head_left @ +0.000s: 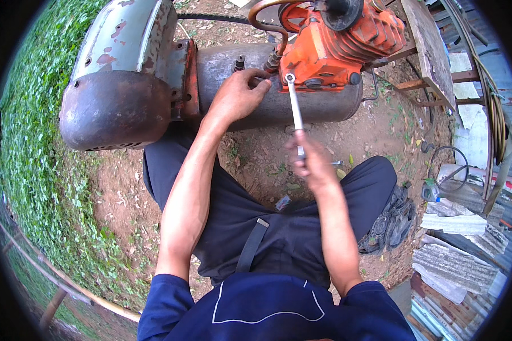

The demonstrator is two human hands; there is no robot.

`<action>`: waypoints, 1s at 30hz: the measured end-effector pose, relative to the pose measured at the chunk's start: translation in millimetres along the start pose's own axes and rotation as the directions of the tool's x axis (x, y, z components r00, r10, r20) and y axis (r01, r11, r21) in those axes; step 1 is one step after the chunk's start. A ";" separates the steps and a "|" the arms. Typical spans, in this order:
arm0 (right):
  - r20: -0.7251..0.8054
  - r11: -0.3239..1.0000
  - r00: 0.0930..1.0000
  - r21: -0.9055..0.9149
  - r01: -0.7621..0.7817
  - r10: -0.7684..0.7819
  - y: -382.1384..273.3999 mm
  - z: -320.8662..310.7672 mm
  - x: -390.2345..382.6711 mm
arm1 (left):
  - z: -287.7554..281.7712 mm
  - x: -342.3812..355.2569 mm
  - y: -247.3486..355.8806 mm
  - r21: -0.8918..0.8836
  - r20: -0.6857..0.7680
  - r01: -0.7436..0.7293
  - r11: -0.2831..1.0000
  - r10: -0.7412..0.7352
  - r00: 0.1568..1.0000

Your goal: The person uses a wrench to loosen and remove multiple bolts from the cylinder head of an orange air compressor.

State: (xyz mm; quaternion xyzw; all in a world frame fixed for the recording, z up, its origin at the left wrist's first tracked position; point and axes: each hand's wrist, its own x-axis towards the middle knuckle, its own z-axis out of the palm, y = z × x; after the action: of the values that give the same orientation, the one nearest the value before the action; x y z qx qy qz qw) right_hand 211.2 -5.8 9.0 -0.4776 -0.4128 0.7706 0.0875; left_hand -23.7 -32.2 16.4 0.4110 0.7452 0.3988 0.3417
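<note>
My right hand [316,161] is closed around the grip of a silver wrench [296,109]; motion blurs the fingers a little. The wrench's round head sits at the lower edge of the orange compressor pump [318,59], where a bolt would be hidden under it. On the dark, rusty air tank [213,63] beneath the pump rests my left hand [239,95], thumb and forefinger apart, the other fingers partly out of sight. Its fingertips are beside a metal fitting [272,61] joined to a copper pipe [256,16]. A second, shorter fitting [239,62] stands up from the tank.
A worn grey motor [119,85] fills the upper left, bolted to a rusty bracket [191,79]. A wooden board [429,51] stands at the upper right. Roofing sheets [458,267], a bundled dark cloth [389,221] and a plastic bottle [430,191] lie on the right. Grass [45,170] covers the left.
</note>
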 end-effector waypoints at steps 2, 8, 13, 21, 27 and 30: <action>-0.228 0.989 0.974 -0.142 -0.048 0.014 -17.6 -46.8 9.3 | 0.0 -0.9 0.5 0.019 0.007 -0.004 1.000 0.004 1.000; -0.035 0.939 0.981 -0.298 0.172 -0.190 -70.6 -97.4 36.8 | 5.7 0.2 2.8 0.021 0.001 0.013 1.000 -0.013 1.000; -0.111 0.946 0.970 -0.271 0.180 -0.216 -64.0 -87.7 28.8 | 9.7 -0.4 6.7 -0.049 -0.015 -0.039 0.998 0.039 0.999; -0.196 0.981 0.961 -0.028 0.194 -0.196 -21.8 -33.7 -4.9 | 21.0 0.9 10.9 -0.063 -0.015 -0.081 0.995 0.080 0.997; -0.196 0.983 0.971 0.094 0.157 -0.137 2.5 -11.2 -5.7 | 25.9 3.5 13.4 -0.071 -0.027 -0.085 0.994 0.083 0.996; -0.224 0.998 0.974 0.041 0.055 -0.045 -9.2 -42.9 10.3 | 22.3 3.6 6.1 -0.070 -0.027 -0.088 0.994 0.087 0.996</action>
State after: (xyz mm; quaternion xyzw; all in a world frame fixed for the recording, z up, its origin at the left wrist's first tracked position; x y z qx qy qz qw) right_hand 238.0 29.3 0.1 -0.5481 -0.3939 0.7194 0.1639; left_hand -4.5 -20.0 11.1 0.4261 0.7158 0.4444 0.3294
